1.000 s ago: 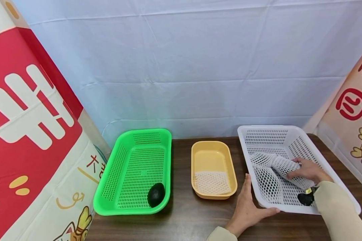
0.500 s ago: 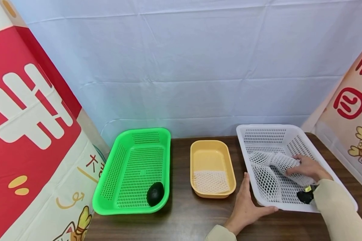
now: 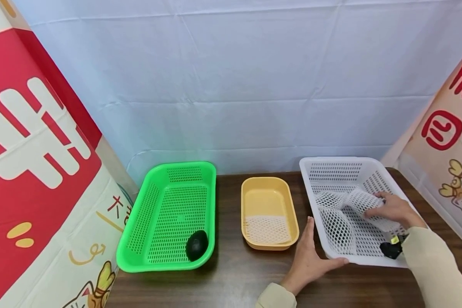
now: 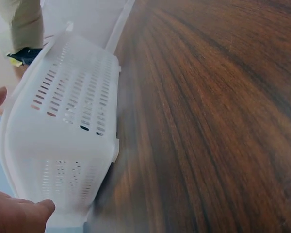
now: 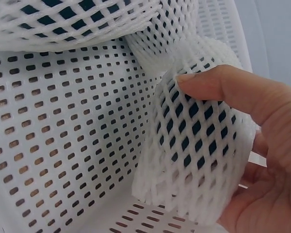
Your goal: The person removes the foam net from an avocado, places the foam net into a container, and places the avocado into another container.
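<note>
My right hand [image 3: 394, 210] grips a dark rounded object wrapped in a white foam fruit net [image 5: 199, 131], inside the white basket [image 3: 333, 157]. The thumb lies across the net on top; the other fingers are mostly hidden behind it. Two more foam-netted bundles lie beside it: one net [image 3: 335, 231] near the basket's left wall, dark inside, and another net [image 3: 328, 199] behind. My left hand [image 3: 307, 261] rests at the basket's near left corner, its thumb at the front rim and its straight fingers along the left side.
A green basket [image 3: 166, 269] at the left holds a black oval, fruit-like object [image 3: 196, 245]. Between the baskets stands a small yellow tray [image 3: 267, 201] with a flat foam net [image 3: 267, 229] in it. Cloth screens [image 3: 223, 85] close off the back and sides of the wooden table [image 3: 231, 273].
The head view has shifted slightly, moving everything a little to the left. The netted object stays in my right hand, tilting slightly; my left hand stays at the basket's corner.
</note>
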Demonstrator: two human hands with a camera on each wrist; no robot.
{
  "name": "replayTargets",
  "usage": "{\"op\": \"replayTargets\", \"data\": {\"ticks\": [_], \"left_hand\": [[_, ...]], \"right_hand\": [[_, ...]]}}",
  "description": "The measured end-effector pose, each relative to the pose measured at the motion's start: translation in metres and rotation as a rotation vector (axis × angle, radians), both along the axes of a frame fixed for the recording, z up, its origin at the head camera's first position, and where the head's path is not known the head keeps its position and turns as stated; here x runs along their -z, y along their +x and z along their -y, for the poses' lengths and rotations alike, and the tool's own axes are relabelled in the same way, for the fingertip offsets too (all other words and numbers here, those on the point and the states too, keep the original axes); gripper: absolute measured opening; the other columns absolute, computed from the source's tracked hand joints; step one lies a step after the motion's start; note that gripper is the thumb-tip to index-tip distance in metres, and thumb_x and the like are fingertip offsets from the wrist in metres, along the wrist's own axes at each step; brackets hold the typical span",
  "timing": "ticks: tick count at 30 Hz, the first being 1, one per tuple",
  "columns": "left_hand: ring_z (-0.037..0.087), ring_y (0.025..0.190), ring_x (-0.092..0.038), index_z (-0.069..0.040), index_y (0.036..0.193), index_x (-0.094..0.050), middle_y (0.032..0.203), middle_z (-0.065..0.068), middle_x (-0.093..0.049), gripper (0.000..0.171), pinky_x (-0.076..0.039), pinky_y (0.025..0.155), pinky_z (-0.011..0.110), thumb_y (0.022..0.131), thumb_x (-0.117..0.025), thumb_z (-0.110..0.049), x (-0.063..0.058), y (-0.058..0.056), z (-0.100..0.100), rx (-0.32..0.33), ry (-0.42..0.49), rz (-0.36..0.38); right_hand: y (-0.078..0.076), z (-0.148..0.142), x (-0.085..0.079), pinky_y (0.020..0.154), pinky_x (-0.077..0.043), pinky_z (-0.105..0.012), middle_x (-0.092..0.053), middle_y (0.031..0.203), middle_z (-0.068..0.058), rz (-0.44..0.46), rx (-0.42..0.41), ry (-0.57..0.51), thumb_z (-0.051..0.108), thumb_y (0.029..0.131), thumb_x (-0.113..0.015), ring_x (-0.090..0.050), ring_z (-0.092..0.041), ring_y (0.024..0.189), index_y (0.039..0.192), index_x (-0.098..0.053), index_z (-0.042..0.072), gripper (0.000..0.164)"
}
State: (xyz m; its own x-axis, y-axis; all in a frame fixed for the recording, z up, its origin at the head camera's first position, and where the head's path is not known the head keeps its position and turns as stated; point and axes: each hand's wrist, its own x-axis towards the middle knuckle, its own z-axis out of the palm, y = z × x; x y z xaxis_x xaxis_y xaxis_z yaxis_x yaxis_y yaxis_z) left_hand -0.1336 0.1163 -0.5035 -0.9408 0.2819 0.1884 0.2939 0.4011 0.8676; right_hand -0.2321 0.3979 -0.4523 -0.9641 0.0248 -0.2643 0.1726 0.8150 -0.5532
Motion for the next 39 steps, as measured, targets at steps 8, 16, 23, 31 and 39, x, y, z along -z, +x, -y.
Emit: {"op": "replayTargets", "data": {"ticks": [8,16,23,31,39], "left_hand": [[0.013,0.129,-0.017,-0.026,0.143,-0.002,0.145,-0.007,-0.010,0.106,-0.028,0.099,0.034,0.066,-0.068,-0.056,-0.006,-0.001,0.004,0.015,0.007,-0.015],[0.013,0.129,-0.018,-0.018,0.144,-0.005,0.146,-0.005,-0.011,0.106,-0.029,0.098,0.035,0.067,-0.070,-0.053,-0.016,-0.001,0.006,0.028,0.006,-0.110],[0.013,0.128,-0.021,-0.021,0.144,-0.006,0.145,-0.002,-0.016,0.104,-0.031,0.097,0.034,0.068,-0.069,-0.052,-0.025,0.002,0.008,0.035,0.014,-0.124],[0.013,0.121,-0.034,-0.025,0.142,-0.013,0.141,-0.005,-0.025,0.099,-0.036,0.092,0.028,0.066,-0.072,-0.051,-0.031,0.003,0.010,0.023,0.102,-0.103],[0.010,0.124,-0.030,-0.013,0.141,-0.022,0.141,0.003,-0.028,0.093,-0.035,0.092,0.025,0.069,-0.076,-0.036,-0.032,0.002,0.010,0.091,0.316,-0.005]], "right_hand": [[0.001,-0.007,0.004,0.053,-0.047,-0.040,-0.046,0.099,-0.032,-0.022,0.025,-0.037,0.051,0.062,-0.073,-0.053,-0.032,0.074,0.129,-0.022,-0.010,0.104],[0.013,0.002,-0.012,0.050,-0.047,-0.038,-0.043,0.102,-0.034,-0.055,0.045,-0.042,0.049,0.066,-0.072,-0.053,-0.036,0.076,0.129,-0.021,-0.010,0.100],[0.024,0.007,-0.019,0.047,-0.046,-0.037,-0.042,0.102,-0.036,-0.128,0.057,-0.002,0.050,0.065,-0.072,-0.053,-0.039,0.074,0.126,-0.025,-0.009,0.097],[0.035,0.013,-0.020,0.048,-0.046,-0.044,-0.039,0.104,-0.038,-0.186,0.058,0.066,0.052,0.062,-0.073,-0.052,-0.044,0.075,0.125,-0.028,-0.009,0.099],[0.046,0.021,-0.023,0.046,-0.046,-0.041,-0.042,0.102,-0.035,-0.232,0.051,0.070,0.048,0.064,-0.074,-0.055,-0.036,0.069,0.125,-0.030,-0.007,0.094]]}}
